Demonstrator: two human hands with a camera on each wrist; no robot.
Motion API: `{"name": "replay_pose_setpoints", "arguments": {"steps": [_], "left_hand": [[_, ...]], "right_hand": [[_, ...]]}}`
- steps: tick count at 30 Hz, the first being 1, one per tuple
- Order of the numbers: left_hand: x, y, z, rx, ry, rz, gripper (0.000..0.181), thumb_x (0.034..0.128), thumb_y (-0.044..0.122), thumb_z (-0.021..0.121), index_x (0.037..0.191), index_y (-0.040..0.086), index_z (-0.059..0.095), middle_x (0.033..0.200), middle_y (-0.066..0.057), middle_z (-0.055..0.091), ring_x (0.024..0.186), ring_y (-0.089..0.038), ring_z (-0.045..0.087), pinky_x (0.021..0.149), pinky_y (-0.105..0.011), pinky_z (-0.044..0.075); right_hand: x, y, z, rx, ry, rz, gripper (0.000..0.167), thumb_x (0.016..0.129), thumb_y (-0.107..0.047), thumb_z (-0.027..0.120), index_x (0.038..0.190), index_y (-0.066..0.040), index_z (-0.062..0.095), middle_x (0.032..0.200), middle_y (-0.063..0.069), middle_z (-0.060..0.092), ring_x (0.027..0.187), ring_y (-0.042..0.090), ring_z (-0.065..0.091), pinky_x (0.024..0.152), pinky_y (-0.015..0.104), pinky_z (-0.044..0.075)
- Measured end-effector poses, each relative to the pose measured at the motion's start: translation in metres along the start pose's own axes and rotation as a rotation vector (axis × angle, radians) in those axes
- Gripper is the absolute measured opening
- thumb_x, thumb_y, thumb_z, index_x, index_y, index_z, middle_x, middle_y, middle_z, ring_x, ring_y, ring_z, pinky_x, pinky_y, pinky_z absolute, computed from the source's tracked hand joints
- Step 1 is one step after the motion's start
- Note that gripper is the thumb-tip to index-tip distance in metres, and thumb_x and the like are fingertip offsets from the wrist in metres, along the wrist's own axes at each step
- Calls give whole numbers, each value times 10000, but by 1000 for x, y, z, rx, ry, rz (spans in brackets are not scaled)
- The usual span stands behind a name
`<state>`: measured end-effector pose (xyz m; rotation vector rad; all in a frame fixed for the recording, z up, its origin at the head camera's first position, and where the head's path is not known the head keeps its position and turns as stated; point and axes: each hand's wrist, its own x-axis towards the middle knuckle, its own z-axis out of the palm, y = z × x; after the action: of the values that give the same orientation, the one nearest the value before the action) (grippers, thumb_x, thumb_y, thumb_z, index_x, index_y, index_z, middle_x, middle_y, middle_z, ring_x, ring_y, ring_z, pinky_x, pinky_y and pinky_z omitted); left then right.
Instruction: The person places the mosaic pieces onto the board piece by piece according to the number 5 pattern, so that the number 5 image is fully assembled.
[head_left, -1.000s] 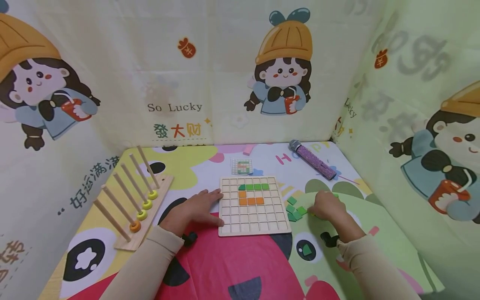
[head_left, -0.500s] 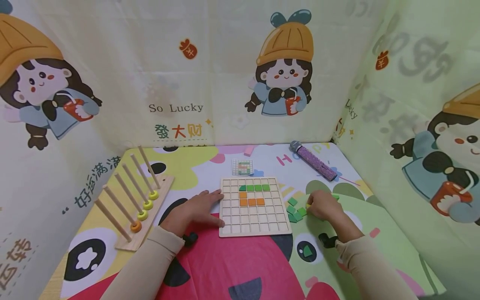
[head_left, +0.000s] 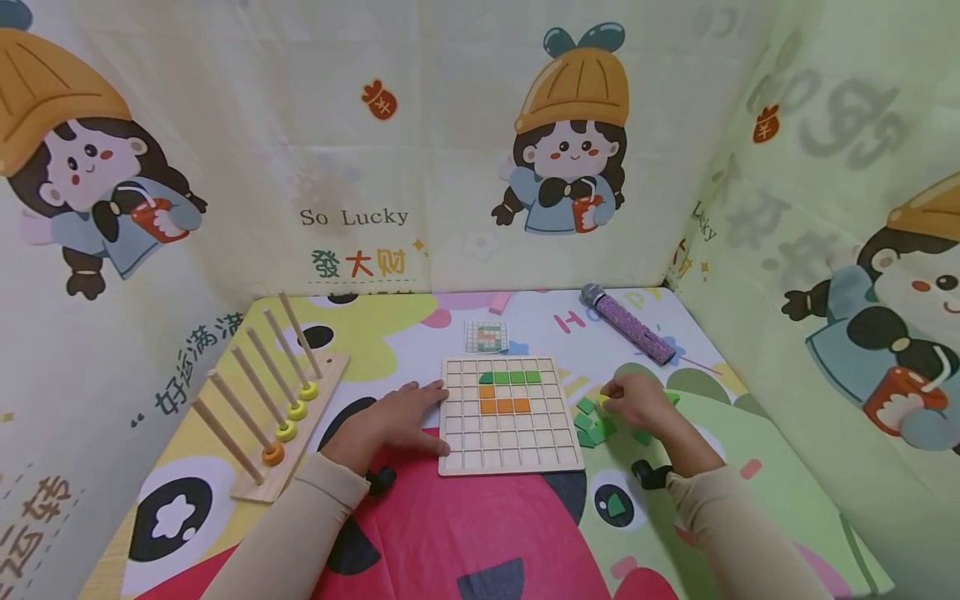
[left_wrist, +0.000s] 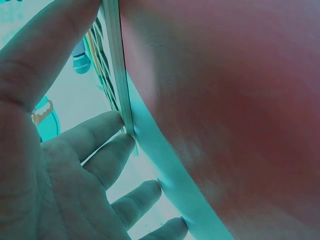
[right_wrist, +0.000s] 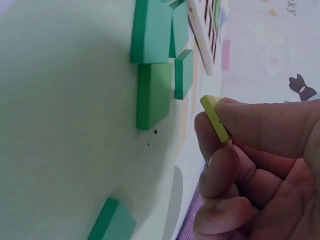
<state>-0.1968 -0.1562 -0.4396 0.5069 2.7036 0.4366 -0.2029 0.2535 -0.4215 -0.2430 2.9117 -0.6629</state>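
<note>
Matt wooden grid board [head_left: 510,437] and peg rack [head_left: 294,443], smooth matt green tiles [right_wrist: 157,95], rough glittery microphone [head_left: 633,327].

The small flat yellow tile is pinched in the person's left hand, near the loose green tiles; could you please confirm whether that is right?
Not quite: the right wrist view shows the small flat yellow tile pinched in the right hand, not the left hand, near the loose green tiles.

Pale, cartoon-printed sheets [head_left: 457,100] hang at ten, twelve and two o'clock around a table [head_left: 105,571] spread with a colourful patterned cloth [head_left: 420,533].
</note>
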Motion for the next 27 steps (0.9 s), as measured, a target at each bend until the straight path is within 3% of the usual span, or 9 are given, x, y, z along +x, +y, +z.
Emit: {"name": "replay_pose_setpoints", "arguments": {"steps": [7,21,27], "left_hand": [[0,1,0,-6,0,3,1045,711,517,910,1589,204,437,1682,-23,359,1548,-418,283,1089,-661,458],[0,1,0,-5,-3,-5,1051,709,522,911,1592,209,433,1686,-13,354,1555,-413,272,1112,-660,436],[0,1,0,-7,1,0,1050,711,523,909,1591,205,433,1685,-14,354,1553,-416,276,1116,-655,435]], "right_hand": [[5,-7,5,82,-12,0,155,960,-139,695,1025,-12,756,949,94,728,865,217,637,763,377,530],[25,-38,25,231,-36,-52,123,986,-147,691,1020,-52,762,961,60,736,841,182,613,709,319,502],[34,-53,35,208,-54,-94,90,979,-136,695,1001,-78,759,950,31,727,843,175,599,734,331,503]]}}
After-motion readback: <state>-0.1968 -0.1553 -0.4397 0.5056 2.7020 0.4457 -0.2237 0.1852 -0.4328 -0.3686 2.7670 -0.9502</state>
